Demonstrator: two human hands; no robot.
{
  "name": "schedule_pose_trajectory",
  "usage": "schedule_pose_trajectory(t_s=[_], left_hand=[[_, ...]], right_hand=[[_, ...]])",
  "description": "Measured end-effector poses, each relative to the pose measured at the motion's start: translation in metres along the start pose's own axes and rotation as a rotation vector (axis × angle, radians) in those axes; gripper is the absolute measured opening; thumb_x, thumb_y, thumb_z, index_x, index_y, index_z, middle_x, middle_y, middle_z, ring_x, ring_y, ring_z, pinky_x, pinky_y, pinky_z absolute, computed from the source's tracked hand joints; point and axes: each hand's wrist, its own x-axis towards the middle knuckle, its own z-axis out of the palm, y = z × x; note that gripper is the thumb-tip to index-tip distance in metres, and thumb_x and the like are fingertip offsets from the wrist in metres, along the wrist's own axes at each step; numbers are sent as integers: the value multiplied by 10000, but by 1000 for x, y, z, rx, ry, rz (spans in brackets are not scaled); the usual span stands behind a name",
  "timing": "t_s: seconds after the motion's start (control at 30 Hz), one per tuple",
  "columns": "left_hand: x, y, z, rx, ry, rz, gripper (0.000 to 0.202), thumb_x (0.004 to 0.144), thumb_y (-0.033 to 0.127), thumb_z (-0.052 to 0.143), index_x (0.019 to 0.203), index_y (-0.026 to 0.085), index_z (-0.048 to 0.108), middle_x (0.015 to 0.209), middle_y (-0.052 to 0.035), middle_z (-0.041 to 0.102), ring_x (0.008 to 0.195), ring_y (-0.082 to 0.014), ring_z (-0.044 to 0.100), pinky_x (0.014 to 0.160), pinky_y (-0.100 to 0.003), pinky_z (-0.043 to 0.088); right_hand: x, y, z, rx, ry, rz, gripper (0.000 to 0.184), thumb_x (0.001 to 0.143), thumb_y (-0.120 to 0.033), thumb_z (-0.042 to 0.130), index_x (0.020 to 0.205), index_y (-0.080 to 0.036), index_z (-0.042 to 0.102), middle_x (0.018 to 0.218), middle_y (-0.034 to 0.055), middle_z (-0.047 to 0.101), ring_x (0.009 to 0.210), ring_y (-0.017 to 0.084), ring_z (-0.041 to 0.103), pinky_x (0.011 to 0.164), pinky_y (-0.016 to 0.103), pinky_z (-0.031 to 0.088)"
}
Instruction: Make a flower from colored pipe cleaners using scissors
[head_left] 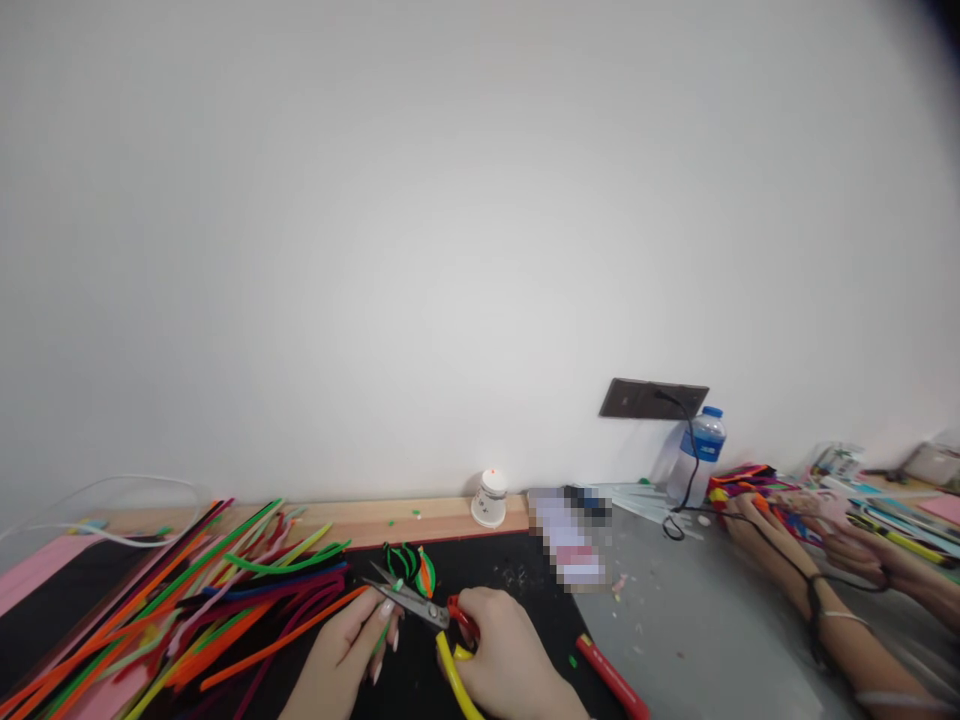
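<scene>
My right hand (506,650) grips a pair of scissors (420,605) with red and yellow on the handles. The blades point left and stand apart near the fingertips of my left hand (346,652). Those fingers pinch a short green pipe cleaner (383,636), whose upper tip is by the blades. Just beyond the scissors on the black mat (480,570) lie a green-and-black striped piece (403,563) and a leaf-shaped orange and green piece (426,572).
Many coloured pipe cleaners (180,610) are heaped at left. A white cup-like container (489,500) stands by the wall. A red-handled tool (611,678) lies right of my right hand. Farther right are a water bottle (697,455), a black cable (694,465) and another person's hands (855,545).
</scene>
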Motion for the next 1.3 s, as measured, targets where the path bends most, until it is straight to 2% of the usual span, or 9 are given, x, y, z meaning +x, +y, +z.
schedule_pose_trajectory(t_s=[0.1,0.17,0.33,0.47,0.77,1.0,1.3], left_hand=[[1,-2,0,-56,-22,-23,333,777,489,471,652,187,535,548,49,483,447,-98,391,427,-191,313],[3,-2,0,-106,-40,-40,337,761,501,490,650,185,532,551,49,491,437,-91,388,416,-188,314],[6,-1,0,-165,-42,-53,346,728,521,528,667,180,535,545,52,504,417,-81,386,405,-186,316],[5,1,1,-161,-47,-22,335,742,498,527,639,179,535,543,53,502,409,-76,387,408,-185,314],[5,3,1,-148,-37,-8,344,731,517,528,638,186,541,553,46,516,426,-89,399,421,-192,327],[5,2,1,-148,-60,7,328,749,493,520,652,181,538,559,47,519,415,-80,405,420,-188,315],[3,5,1,-182,-56,-21,355,721,517,540,621,177,545,527,48,505,405,-80,402,401,-188,314]], right_hand=[[0,1,4,-21,6,-1,24,639,-194,527,617,-184,529,604,-13,561,526,106,436,478,211,227],[-1,0,6,-17,5,15,12,629,-195,541,626,-186,534,611,-12,570,525,108,445,474,210,223],[-2,-4,6,41,-12,94,274,601,-428,644,708,-191,558,696,3,601,560,128,491,462,207,239],[-3,-6,3,31,-20,81,354,583,-492,655,737,-189,555,730,10,606,592,144,520,480,215,270],[-4,-3,6,-42,52,-19,345,595,-477,638,754,-189,535,725,10,607,578,156,528,470,218,248],[-1,-2,12,-70,19,20,336,623,-513,612,710,-192,561,698,6,610,575,145,529,480,215,265],[-1,-3,9,-84,0,37,287,644,-462,613,688,-179,602,655,18,623,574,151,546,482,215,273]])
